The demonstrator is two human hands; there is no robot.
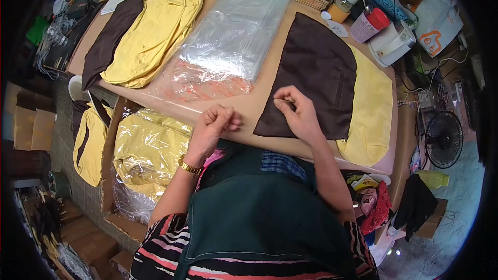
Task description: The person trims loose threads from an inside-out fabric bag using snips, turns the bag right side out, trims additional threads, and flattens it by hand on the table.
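At the far left, a floppy brown and yellow bundle point(155, 33) lies on the table point(244, 113), pushed to the side, maybe so it does not get in the way. Nearer, below the table's edge, a cardboard box point(107, 176) holds yellow cloth in clear plastic point(148, 148); the plastic is likely there to keep it clean, and the box to keep it off the floor. Next comes the left hand point(215, 124), with a gold watch point(190, 166) on its wrist. Its fingers are curled in, and I cannot tell if they hold something tiny. Beyond it, a flat pile of clear bags point(233, 31) lies in the middle, perhaps so that both hands can get to it. The right hand point(296, 111) is over the near left part of the brown and yellow piece point(316, 57). Its thumb and pointing finger come close together, but I cannot tell if they touch or pinch anything. That piece lies flat on the right side of the table, brown on the left and yellow on the right, probably spread out so all of its front shows. At the far right, a pink cup point(361, 29) stands near the table's edge, and a black fan point(444, 140) is beyond the table's right side.
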